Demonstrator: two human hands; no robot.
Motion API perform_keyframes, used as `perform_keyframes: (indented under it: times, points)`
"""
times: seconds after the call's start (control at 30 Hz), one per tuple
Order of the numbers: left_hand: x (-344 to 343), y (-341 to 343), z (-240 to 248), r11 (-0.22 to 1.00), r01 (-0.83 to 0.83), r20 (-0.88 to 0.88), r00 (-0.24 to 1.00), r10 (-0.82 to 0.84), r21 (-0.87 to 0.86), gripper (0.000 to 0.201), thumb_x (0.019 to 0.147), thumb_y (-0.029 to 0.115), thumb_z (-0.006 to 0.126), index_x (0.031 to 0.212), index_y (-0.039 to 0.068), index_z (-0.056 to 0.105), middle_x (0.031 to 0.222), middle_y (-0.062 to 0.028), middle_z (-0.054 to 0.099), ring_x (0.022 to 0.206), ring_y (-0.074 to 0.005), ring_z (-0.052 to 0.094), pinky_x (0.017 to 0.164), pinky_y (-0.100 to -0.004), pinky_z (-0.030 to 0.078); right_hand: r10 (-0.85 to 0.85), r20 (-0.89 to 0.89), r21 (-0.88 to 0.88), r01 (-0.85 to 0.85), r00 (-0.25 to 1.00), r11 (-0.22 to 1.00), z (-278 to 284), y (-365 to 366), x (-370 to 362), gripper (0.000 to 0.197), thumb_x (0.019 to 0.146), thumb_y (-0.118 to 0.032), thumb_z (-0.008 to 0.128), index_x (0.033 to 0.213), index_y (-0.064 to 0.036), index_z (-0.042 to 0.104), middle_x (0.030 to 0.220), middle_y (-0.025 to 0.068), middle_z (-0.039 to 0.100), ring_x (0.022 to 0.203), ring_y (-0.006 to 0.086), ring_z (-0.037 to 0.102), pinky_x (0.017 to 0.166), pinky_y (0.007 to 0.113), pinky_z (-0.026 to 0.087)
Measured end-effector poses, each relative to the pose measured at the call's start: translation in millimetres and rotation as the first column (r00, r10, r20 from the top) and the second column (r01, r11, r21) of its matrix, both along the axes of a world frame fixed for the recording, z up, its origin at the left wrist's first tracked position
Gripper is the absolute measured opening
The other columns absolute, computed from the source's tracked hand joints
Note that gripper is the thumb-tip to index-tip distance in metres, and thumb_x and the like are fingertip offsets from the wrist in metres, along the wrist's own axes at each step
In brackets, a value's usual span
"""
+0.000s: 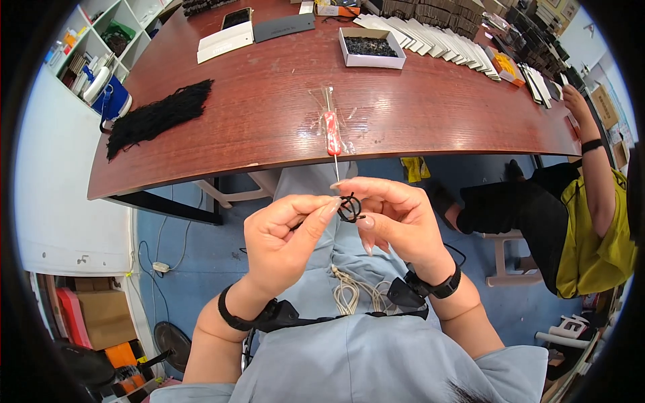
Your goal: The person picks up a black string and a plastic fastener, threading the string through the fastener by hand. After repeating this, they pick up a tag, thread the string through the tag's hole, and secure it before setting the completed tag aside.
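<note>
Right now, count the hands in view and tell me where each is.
3: the wearer's left hand and right hand, both at the black cord, and a co-worker's hand near the right end of the table. The co-worker's other hand may be hidden.

This looks like a small workshop: a red-handled tool (332, 134) taped onto a long table (262, 107), rows of white cards (440, 46) upper right, a co-worker (591, 235) far right.

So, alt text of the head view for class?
Left hand pinches a looped black cord, right hand curled near it, before a table. On it lie a red-handled tool and black strands; a co-worker sits at right.
</note>
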State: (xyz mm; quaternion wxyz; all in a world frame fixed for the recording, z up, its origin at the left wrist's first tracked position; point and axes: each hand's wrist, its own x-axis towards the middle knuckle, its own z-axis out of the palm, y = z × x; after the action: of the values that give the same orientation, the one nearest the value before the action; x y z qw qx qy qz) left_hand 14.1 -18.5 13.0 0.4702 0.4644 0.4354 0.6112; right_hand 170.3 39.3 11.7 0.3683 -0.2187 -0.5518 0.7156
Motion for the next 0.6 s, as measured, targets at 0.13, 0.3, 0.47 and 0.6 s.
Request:
perform_keyframes:
  times: [0.13,0.3,0.47,0.6]
  points:
    - [4.4,0.3,1.8,0.999,-0.038,-0.05,0.998,0.039,0.023,0.012,0.077,-0.001,0.055,0.088,-0.004,0.059,0.075,-0.0039,0.059,0.06,-0.001,0.047,0.05,-0.0128,0.035,0.041,0.001,0.031,-0.041,0.999,0.999,-5.4,3.5,3.2,0.03,0.075,0.001,0.055,0.104,-0.0043,0.055,0.078,0.0028,0.059,0.051,0.0021,0.049,0.038,0.015,0.032]
    - [6.0,0.0,2.7,0.996,-0.077,-0.188,0.979,0.084,0.047,0.012,0.077,0.0,0.055,0.087,-0.003,0.06,0.071,-0.0023,0.06,0.056,-0.001,0.046,0.047,-0.0143,0.036,-0.037,0.008,0.024,0.036,0.999,0.999,-4.7,2.9,-0.6,0.024,0.077,0.001,0.052,0.1,-0.0036,0.057,0.073,0.0034,0.059,0.051,0.0031,0.051,0.039,0.014,0.032]
    - [6.6,1.1,0.6,0.99,-0.083,-0.295,0.949,0.113,0.113,0.012,0.077,0.001,0.055,0.087,-0.002,0.061,0.065,-0.0016,0.06,0.051,-0.0009,0.045,0.044,-0.0159,0.035,-0.047,0.004,0.042,0.047,0.999,0.998,-7.2,2.1,-0.4,0.022,0.079,0.0,0.05,0.098,-0.0027,0.058,0.071,0.0042,0.059,0.051,0.0046,0.052,0.038,0.014,0.033]
    - [6.3,5.2,-2.6,0.954,-0.072,-0.442,0.874,0.2,0.29,0.012,0.077,0.003,0.055,0.087,-0.002,0.061,0.059,-0.0011,0.056,0.049,-0.0004,0.042,0.043,-0.0157,0.034,-0.017,-0.019,-0.06,0.016,1.0,0.998,-8.8,3.5,0.6,0.021,0.078,0.0,0.051,0.097,-0.0019,0.059,0.07,0.005,0.059,0.05,0.0055,0.052,0.037,0.015,0.034]
